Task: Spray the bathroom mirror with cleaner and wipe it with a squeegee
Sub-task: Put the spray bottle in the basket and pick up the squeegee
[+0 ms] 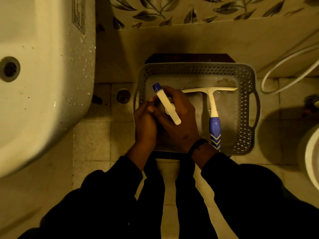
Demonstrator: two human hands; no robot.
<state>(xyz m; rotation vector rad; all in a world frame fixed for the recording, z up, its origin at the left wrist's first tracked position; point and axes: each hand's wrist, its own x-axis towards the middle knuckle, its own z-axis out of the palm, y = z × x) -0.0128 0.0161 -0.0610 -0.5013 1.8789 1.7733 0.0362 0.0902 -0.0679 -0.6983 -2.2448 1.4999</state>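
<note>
Spray bottle held over grey basket at frame centre; squeegee inside, mirror out of view.

Basket [245,107]: light, perforated. Squeegee [212,107]: rigid, wet-looking; take the blue handle. Spray bottle [168,105]: light, likely slippery; right hand [177,121] curls round it, left hand [145,125] closes against it. Bottle body hidden; fill level unknown.

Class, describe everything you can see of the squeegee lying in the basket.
The squeegee lies flat on the floor of the grey perforated basket, apparently plastic. Its pale cream blade bar runs crosswise at the far end; a cream neck leads toward the viewer into a blue grip with white chevrons. Neither hand holds it; the right hand hides the blade's left tip.
</note>
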